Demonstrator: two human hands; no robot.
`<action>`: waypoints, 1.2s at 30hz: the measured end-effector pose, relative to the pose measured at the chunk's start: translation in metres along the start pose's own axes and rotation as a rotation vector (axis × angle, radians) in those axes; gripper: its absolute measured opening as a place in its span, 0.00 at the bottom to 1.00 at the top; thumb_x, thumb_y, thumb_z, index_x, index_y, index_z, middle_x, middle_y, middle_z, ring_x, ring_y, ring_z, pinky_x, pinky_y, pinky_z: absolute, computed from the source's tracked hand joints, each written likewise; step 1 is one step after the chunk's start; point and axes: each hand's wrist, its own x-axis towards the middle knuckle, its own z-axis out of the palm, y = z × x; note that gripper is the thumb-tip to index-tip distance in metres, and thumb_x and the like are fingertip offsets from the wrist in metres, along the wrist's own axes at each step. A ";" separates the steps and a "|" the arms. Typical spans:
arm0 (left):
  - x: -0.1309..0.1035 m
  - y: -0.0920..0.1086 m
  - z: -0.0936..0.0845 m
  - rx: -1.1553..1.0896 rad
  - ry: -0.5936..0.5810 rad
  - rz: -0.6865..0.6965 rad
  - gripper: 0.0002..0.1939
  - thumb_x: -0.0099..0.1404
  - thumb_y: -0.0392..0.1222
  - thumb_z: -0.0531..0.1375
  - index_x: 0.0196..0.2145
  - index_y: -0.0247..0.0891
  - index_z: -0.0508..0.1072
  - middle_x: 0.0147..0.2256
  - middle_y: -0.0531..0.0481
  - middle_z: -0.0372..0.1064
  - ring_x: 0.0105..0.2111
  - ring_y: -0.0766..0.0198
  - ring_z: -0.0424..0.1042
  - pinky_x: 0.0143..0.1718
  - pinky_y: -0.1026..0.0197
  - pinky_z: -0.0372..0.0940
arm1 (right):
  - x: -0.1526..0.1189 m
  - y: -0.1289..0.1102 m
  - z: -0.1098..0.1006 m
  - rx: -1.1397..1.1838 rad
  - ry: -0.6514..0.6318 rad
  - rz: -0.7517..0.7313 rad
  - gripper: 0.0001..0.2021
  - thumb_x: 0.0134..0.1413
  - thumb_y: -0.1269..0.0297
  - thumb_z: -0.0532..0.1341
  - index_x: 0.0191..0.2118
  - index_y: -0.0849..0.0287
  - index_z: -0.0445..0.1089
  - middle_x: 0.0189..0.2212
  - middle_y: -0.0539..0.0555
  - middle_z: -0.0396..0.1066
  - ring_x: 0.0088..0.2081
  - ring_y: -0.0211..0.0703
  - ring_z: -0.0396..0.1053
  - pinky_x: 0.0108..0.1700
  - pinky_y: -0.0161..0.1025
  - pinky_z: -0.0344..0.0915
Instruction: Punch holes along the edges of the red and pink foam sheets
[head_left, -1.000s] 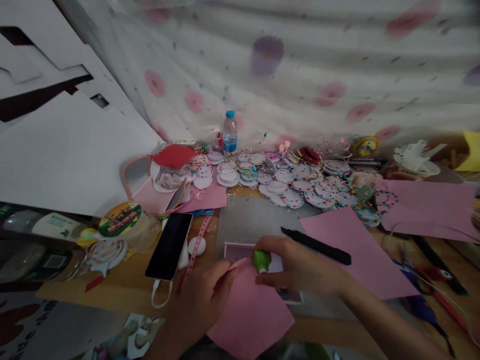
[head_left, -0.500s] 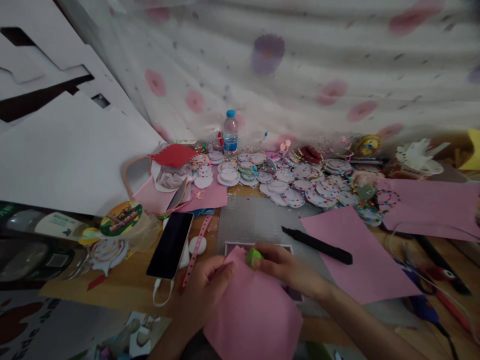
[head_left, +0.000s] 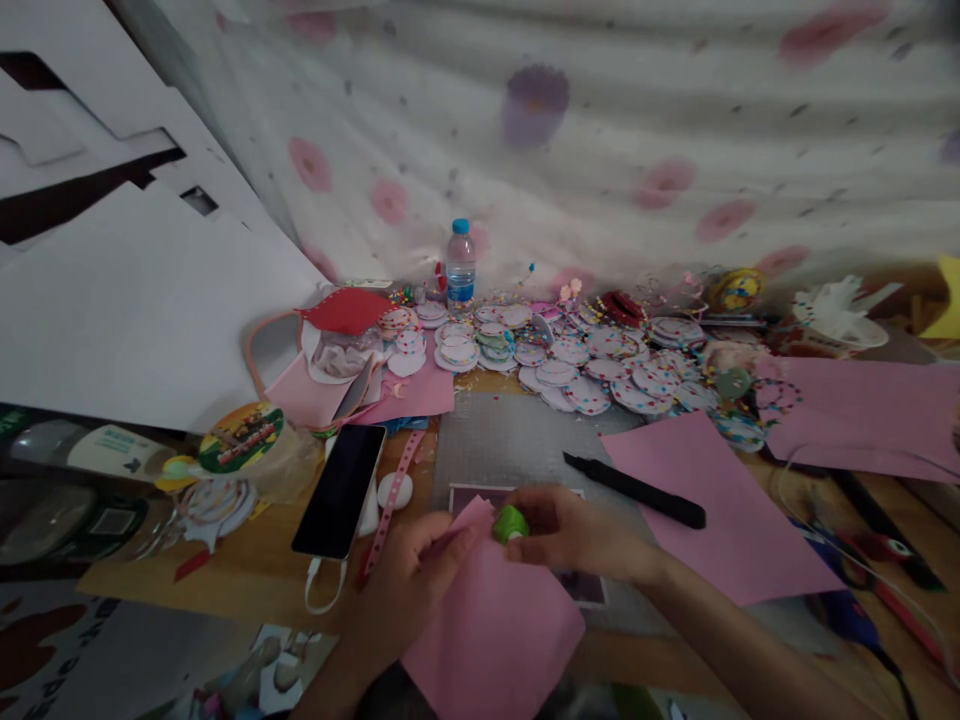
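Between the thumb and fingers of my left hand (head_left: 427,565) is the upper left edge of a pink sheet of paper (head_left: 499,630), which hangs toward me over the table's front edge. My right hand (head_left: 559,530) closes on a small bright-green object (head_left: 511,524) at the paper's top edge. It looks like a small craft punch, but fingers hide part of it. Under my hands lies a dark, white-bordered sheet (head_left: 592,590), mostly covered. A black utility knife (head_left: 637,490) rests to the right, partly on another pink sheet (head_left: 727,530).
A grey cutting mat (head_left: 487,440) covers the middle. Behind it spread many white paper discs with coloured dots (head_left: 585,390) and a water bottle (head_left: 460,265). A phone (head_left: 341,490) with a white cable lies left. Bottles (head_left: 75,520) lie far left; a cable and tools (head_left: 862,610) are right.
The green object has turned and shows more of itself, as my right fingers shift on it. The pink paper's lower right corner has swung left and up slightly.
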 end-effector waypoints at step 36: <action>0.002 0.001 -0.001 0.168 -0.051 0.019 0.17 0.63 0.44 0.50 0.19 0.38 0.52 0.19 0.59 0.45 0.22 0.69 0.51 0.23 0.64 0.45 | 0.003 0.013 0.002 -0.125 0.094 -0.059 0.12 0.43 0.58 0.65 0.29 0.61 0.67 0.24 0.47 0.61 0.26 0.34 0.54 0.27 0.33 0.51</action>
